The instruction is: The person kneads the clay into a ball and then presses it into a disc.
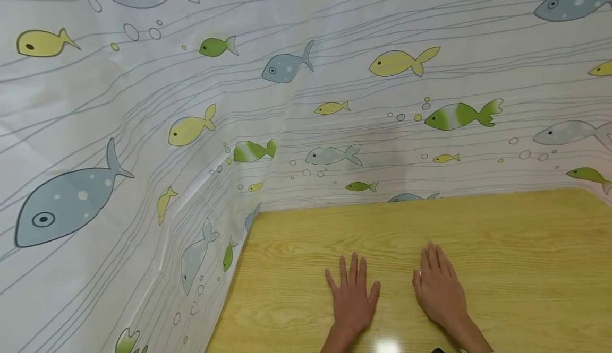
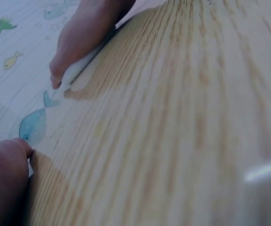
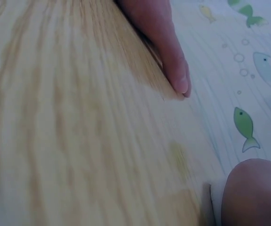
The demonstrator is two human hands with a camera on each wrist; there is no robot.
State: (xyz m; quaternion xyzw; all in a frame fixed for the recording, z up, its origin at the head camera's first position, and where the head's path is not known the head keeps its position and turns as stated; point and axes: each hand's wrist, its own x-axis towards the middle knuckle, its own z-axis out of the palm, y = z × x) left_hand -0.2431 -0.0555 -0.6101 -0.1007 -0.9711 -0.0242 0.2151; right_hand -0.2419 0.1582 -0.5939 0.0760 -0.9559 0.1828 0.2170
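Note:
On the wood-grain table [image 1: 296,236] my left hand [image 1: 352,302] lies palm down with its fingers spread and straight. It holds nothing that I can see. To its right, my right hand [image 1: 441,295] rests with straight fingers close together. A flat white thing [image 2: 82,66] shows beneath the right hand in the left wrist view. Its edge also appears beside the right thumb [image 3: 253,195] in the right wrist view. The palm covers most of this white thing, so I cannot tell its kind.
White sheeting [image 1: 334,130] printed with fish and wavy lines stands behind the table and along its left side. A small dark object [image 1: 437,350] pokes in at the bottom edge, near the right wrist. Light glares off the tabletop between the forearms.

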